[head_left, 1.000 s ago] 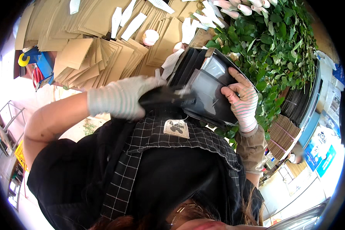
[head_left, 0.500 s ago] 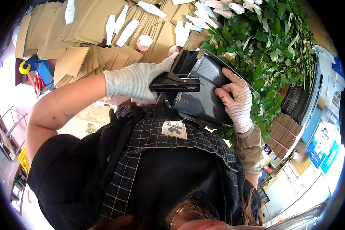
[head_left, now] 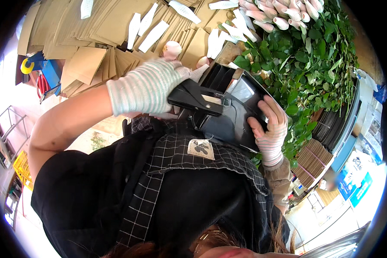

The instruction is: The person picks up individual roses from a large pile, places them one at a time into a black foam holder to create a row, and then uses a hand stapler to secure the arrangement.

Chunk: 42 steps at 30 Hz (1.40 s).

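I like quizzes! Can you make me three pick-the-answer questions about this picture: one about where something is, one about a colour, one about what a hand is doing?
1. Where are the green leafy stems?
A. right of the black device
B. under the brown envelopes
C. in the left hand

2. What colour is the tape roll?
A. yellow
B. purple
C. white

3. What is the right hand doing?
A. hanging free
B. gripping the black device
C. holding a flower

Answers: 1 A, the leaves fill the right side; 2 A, a yellow ring at left; 3 B, its fingers wrap the device's edge.
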### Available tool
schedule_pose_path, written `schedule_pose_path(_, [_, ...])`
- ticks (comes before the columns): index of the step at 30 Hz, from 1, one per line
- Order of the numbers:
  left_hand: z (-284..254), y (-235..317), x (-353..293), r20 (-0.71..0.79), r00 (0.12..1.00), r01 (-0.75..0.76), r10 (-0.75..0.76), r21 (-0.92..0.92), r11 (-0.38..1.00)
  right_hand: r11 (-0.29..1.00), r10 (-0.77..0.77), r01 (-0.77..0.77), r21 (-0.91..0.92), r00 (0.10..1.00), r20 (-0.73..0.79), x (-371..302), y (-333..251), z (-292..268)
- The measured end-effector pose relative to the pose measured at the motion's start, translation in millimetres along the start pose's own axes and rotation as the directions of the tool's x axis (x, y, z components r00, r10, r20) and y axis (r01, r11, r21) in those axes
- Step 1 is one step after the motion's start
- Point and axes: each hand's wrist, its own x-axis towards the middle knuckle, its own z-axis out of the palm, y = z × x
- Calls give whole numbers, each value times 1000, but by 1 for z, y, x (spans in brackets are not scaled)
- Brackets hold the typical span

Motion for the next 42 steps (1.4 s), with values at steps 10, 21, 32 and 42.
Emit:
schedule_pose_path(10, [5,-38,65,-226,973,104,39,586,803,998,6,-12,-67,996,-91,-14,12,22])
schedule_pose_path(21, [6,-45,79,-148,974,-63,169,543,837,999,13,-18,-50,994,-106,-16,12,24])
schedule_pose_path(32, [1,-33,86,-127,992,41,27,505,862,997,71,-72,-40,997,-29,-10,-8,4])
schedule_pose_path(42, [64,12,-82,-413,903,253,-119,289,923,974,-119,71,-215,969,-218,-39,23,43])
